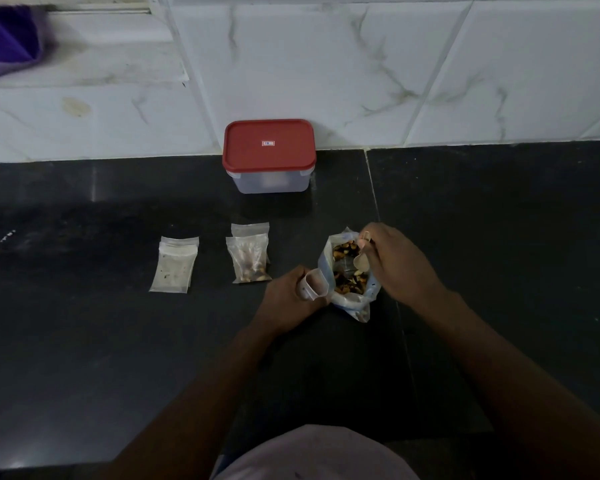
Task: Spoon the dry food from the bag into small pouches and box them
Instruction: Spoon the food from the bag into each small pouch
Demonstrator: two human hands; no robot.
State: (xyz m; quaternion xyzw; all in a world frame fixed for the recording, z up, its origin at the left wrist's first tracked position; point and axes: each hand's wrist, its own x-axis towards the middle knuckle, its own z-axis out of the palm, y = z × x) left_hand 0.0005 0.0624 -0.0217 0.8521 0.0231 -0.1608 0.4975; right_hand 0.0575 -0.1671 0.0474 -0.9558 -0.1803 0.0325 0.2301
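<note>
One open bag point(355, 303) between both hands point(288, 291) point(400, 263)

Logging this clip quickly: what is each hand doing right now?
Left hand: holding an open small pouch.
Right hand: holding a spoon in the bag.

The right hand point(395, 263) covers the spoon point(360, 262) handle; box point(269, 183) contents are indistinct.

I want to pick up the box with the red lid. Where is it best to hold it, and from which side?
Take the box by its left and right walls, just under the lid, coming from the front. It stands close against the tiled wall, so there is no room behind it; both side walls are free, and the lid's overhanging rim should stop the hold slipping upward.
</note>
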